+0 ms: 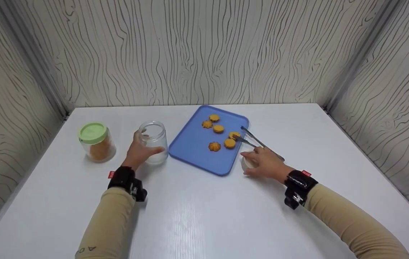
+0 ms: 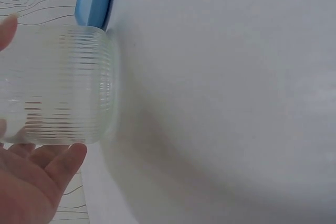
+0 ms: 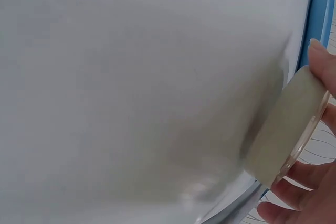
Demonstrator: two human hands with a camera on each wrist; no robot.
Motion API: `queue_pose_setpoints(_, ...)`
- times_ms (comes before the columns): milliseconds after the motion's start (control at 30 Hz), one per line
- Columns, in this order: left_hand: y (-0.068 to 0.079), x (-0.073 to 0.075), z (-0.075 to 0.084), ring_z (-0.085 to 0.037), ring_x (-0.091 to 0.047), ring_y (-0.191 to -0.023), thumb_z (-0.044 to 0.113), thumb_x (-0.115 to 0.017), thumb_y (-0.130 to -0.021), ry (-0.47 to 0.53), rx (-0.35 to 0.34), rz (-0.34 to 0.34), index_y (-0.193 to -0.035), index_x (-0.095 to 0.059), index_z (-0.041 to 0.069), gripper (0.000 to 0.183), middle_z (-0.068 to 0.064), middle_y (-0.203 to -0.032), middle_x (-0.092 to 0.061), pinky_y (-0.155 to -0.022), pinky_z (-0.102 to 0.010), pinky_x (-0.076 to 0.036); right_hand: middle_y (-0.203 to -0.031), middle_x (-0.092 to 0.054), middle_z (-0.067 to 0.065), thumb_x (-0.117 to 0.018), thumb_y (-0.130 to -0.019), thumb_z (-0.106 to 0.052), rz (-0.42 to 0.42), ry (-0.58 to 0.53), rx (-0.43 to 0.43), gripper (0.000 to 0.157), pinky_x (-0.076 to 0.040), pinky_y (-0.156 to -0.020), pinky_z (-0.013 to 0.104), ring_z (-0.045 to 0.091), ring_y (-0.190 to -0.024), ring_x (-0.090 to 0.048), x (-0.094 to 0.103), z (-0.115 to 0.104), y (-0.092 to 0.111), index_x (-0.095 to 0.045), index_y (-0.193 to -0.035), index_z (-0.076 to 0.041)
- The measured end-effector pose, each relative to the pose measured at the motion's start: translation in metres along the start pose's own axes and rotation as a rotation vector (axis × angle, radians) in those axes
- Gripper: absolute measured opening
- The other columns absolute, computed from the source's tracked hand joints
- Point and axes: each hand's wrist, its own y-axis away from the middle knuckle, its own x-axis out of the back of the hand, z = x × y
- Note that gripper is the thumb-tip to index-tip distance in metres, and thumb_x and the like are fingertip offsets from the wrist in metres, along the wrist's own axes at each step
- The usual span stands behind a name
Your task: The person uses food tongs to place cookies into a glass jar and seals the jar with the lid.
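My left hand [image 1: 140, 151] grips a clear jar [image 1: 157, 145] from its left side, thumb across the front. The jar has no lid on and looks empty. In the left wrist view the ribbed jar wall [image 2: 63, 87] sits between thumb and fingers, its base close to the table. My right hand [image 1: 267, 163] holds a pale round lid [image 3: 289, 124] between thumb and fingers, low over the table. A clear ring shows along the lid's edge, on the side away from the table. In the head view the hand hides much of the lid [image 1: 248, 163].
A blue tray [image 1: 193, 144] with several small yellow-brown cookies [image 1: 218, 128] lies between the hands. Metal tongs [image 1: 258, 141] reach over its right edge, just beyond my right hand. A jar with a green lid [image 1: 92, 133] and orange-brown contents stands at the left.
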Motion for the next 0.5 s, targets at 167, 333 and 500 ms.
queue_pose_setpoints(167, 0.0005, 0.0008, 0.0004, -0.036, -0.029, -0.139, 0.023, -0.085, -0.074, 0.0, 0.007, -0.002, -0.153, -0.012, 0.005, 0.109, -0.024, -0.15, -0.032, -0.113, -0.047, -0.023, -0.118, -0.054, 0.024, -0.077, -0.078, -0.048, -0.012, 0.039, 0.021, 0.071, -0.044, -0.087, 0.051, 0.037, -0.102, -0.051, -0.0008, -0.0008, 0.0006, -0.056, -0.138, -0.016)
queue_pose_setpoints(333, 0.0016, 0.0014, 0.0012, -0.035, -0.027, -0.14, 0.023, -0.084, -0.075, -0.001, 0.016, -0.011, -0.153, -0.011, 0.006, 0.108, -0.023, -0.151, -0.03, -0.113, -0.047, -0.022, -0.126, -0.052, 0.026, -0.07, -0.083, -0.051, -0.033, 0.066, 0.035, 0.069, -0.043, -0.09, 0.054, 0.042, -0.108, -0.049, -0.0008, 0.0004, 0.0024, -0.054, -0.14, -0.016)
queue_pose_setpoints(500, 0.0005, 0.0012, 0.001, -0.035, -0.027, -0.14, 0.022, -0.084, -0.075, 0.006, 0.01, -0.02, -0.153, -0.01, 0.005, 0.109, -0.023, -0.152, -0.029, -0.113, -0.047, -0.023, -0.128, -0.052, 0.029, -0.063, -0.092, -0.042, 0.086, -0.035, -0.036, 0.057, -0.042, -0.092, 0.058, 0.048, -0.112, -0.049, 0.005, 0.0074, -0.0015, -0.056, -0.136, -0.007)
